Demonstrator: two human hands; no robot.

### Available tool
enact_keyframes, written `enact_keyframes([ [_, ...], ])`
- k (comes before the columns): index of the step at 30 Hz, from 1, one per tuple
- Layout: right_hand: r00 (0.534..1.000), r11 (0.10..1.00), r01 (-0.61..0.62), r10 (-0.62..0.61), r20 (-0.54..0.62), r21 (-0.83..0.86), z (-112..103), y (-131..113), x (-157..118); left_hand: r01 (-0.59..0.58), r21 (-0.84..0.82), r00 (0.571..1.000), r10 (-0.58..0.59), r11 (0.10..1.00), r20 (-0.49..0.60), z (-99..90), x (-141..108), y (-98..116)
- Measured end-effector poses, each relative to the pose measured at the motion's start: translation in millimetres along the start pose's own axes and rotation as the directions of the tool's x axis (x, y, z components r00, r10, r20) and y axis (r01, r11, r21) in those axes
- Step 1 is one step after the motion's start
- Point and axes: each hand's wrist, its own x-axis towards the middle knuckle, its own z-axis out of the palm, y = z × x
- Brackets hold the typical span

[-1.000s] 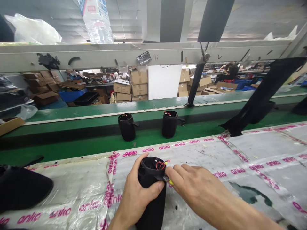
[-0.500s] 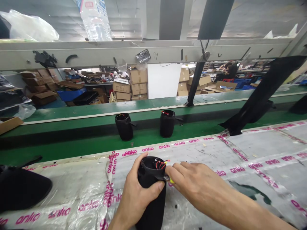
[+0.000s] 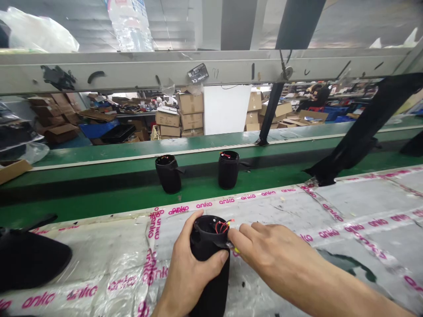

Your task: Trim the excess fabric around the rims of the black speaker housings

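Note:
My left hand (image 3: pixel 194 268) is wrapped round a black cylindrical speaker housing (image 3: pixel 211 286), thumb on the near side just below the rim. It stands nearly upright with its open end up, and thin red wires (image 3: pixel 222 226) with a small connector poke out of the top. At the right of the rim, my right hand (image 3: pixel 267 246) is closed on a small tool (image 3: pixel 235 249) with a yellow handle. Its metal part lies against the rim, and my fingers hide most of it, so the exact kind does not show.
Two similar black housings (image 3: pixel 168 174) with strap loops stand on the green conveyor belt (image 3: pixel 198 185) beyond the bench. A dark object (image 3: pixel 33 259) lies at left on the plastic-covered bench (image 3: pixel 112 246). Black-wrapped posts (image 3: pixel 357 132) and a crossbar (image 3: pixel 139 72) stand in front; cartons are behind.
The two housings on the belt have shifted slightly left. The view has tilted a little. Both my hands and the held housing stay almost still.

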Motion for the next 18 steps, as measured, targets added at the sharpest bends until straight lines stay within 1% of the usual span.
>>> enact_keyframes([
  [4,0.997,0.999,0.027,-0.025,0.068,-0.033,-5,2,4,0.028,0.04,0.999,-0.027,0.999,-0.025,3.1,1,2],
  [6,0.997,0.998,0.043,-0.039,0.073,-0.051,-4,3,6,0.023,0.039,0.999,-0.021,0.999,-0.029,3.7,1,0],
  [8,0.998,0.998,0.041,-0.039,0.052,-0.041,0,4,7,0.0,0.016,1.0,0.0,1.0,-0.016,2.6,3,-3],
  [9,0.999,1.0,0.028,-0.027,0.033,-0.009,3,5,7,-0.008,-0.002,1.0,0.008,1.0,-0.002,1.5,3,-5],
  [12,0.999,0.982,-0.041,0.046,-0.021,0.184,11,8,4,0.016,-0.067,1.0,-0.014,0.998,0.027,-2.1,6,-5],
  [14,0.994,0.962,-0.084,0.098,-0.041,0.258,13,10,2,0.028,-0.085,1.0,-0.027,0.996,0.013,-3.1,7,-3],
  [16,0.992,0.971,-0.086,0.105,-0.073,0.223,12,10,0,0.018,-0.081,1.0,-0.017,0.997,0.013,-2.6,7,-2],
  [18,0.993,0.988,-0.04,0.057,-0.108,0.151,9,9,1,0.007,-0.07,0.999,-0.005,0.998,0.035,-1.2,7,-3],
])
